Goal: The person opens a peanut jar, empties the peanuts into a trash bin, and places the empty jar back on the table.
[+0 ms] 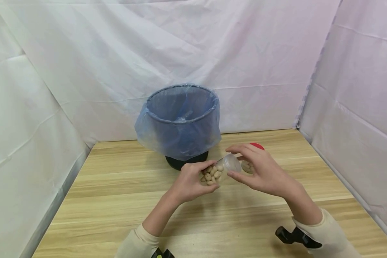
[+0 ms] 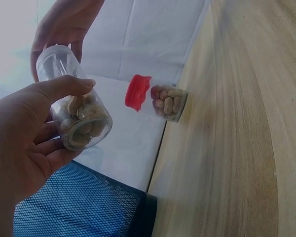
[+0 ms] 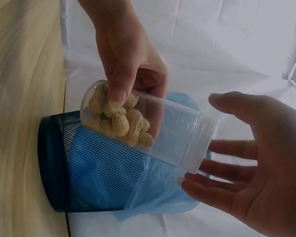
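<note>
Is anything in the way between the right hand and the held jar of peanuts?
Nothing visible. The right hand is beside the top end of the held jar; the left hand grips it lower down, and the red-lidded jar stands apart.

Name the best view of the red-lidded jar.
Left wrist view: the red-lidded jar is unobstructed, lid and peanuts showing. In the head view, the right hand partly hides it; the right wrist view omits it.
</note>
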Demonstrator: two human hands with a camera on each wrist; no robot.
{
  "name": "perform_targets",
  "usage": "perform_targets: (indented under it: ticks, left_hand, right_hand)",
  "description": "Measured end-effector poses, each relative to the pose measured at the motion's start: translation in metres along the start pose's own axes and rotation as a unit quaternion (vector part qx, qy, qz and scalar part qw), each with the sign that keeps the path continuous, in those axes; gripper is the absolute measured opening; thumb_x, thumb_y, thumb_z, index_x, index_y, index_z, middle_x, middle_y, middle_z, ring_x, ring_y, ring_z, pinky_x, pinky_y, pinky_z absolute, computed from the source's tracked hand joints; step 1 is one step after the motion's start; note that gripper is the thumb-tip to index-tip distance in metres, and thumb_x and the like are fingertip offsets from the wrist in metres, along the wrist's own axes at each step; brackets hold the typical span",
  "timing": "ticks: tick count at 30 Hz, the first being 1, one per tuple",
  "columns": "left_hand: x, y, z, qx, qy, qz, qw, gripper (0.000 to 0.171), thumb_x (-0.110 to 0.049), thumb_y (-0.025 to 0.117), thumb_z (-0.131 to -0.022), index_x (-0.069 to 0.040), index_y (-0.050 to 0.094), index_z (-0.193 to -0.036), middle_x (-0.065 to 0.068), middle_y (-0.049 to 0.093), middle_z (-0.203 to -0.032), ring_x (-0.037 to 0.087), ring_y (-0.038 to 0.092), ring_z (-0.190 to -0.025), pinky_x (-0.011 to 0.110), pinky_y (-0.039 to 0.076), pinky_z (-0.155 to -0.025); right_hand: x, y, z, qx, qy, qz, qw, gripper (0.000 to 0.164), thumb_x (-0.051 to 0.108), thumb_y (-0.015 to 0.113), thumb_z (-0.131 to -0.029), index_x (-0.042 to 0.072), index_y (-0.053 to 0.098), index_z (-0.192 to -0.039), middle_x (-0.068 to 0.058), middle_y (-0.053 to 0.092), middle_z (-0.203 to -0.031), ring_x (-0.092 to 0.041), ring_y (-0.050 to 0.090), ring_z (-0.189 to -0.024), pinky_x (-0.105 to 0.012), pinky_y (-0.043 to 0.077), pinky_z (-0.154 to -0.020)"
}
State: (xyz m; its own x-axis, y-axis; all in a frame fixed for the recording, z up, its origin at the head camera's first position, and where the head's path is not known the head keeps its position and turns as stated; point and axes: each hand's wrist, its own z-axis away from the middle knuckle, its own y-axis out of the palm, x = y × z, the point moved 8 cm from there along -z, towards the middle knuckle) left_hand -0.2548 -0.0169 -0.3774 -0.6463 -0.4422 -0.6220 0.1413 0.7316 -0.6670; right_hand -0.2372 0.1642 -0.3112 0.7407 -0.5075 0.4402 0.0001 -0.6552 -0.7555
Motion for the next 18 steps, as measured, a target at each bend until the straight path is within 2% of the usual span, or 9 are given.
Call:
perform_targets:
  ticks: [4,7,10,14,18]
  left_hand:
    - [0.0007,-0.0004,0.0000,0.001,-0.006,0.005,1.0000,0.064,-0.022,0.095,-0.083,-0.006,0.071,-0.140,0.007,0.079,-0.125,0.013,0.074,-0.098,0.038,0.065,-0.084]
    - [0.0006,-0.0002,-0.0001,0.002,-0.008,0.006,0.9999,0.064,-0.022,0.095,-0.084,-0.007,0.071,-0.141,0.006,0.079,-0.125,0.012,0.074,-0.098,0.036,0.065,-0.084]
    - [-0.0001,-0.0006,-0.0002,0.002,-0.005,0.000,1.0000,0.064,-0.022,0.095,-0.084,-0.007,0.071,-0.141,0.006,0.079,-0.125,0.012,0.074,-0.099,0.034,0.065,-0.084]
    - [-0.0012,-0.0014,0.0003,0.002,-0.002,-0.009,1.0000,0.065,-0.023,0.095,-0.084,-0.006,0.070,-0.142,0.006,0.078,-0.126,0.014,0.075,-0.101,0.031,0.064,-0.085]
    - [-0.0010,-0.0012,0.0008,0.005,-0.003,-0.007,1.0000,0.066,-0.022,0.095,-0.084,-0.005,0.069,-0.143,0.008,0.078,-0.128,0.015,0.076,-0.102,0.033,0.064,-0.086]
  right_hand:
    - [-0.0033,-0.0016,-0.0004,-0.012,0.045,0.001,0.999,0.046,0.023,0.086,-0.095,0.012,0.069,-0.136,0.001,0.073,-0.130,-0.014,0.074,-0.110,-0.033,0.065,-0.088]
    - [-0.0038,-0.0012,-0.0004,-0.010,0.055,-0.003,0.998,0.042,0.024,0.085,-0.096,0.011,0.071,-0.133,0.002,0.074,-0.126,-0.012,0.076,-0.104,-0.032,0.065,-0.087]
    - [-0.0037,0.0003,-0.0004,-0.001,0.041,-0.028,0.999,0.041,0.018,0.084,-0.096,0.010,0.070,-0.134,0.001,0.074,-0.127,-0.012,0.073,-0.108,-0.030,0.065,-0.089]
    - [-0.0016,0.0027,-0.0006,0.018,-0.001,-0.050,0.999,0.047,0.008,0.085,-0.093,0.012,0.069,-0.136,0.002,0.071,-0.131,-0.013,0.069,-0.116,-0.031,0.064,-0.094]
    - [0.0001,0.0040,-0.0006,0.031,-0.032,-0.038,0.998,0.053,0.004,0.085,-0.090,0.015,0.067,-0.139,0.005,0.069,-0.134,-0.011,0.066,-0.119,-0.033,0.064,-0.095]
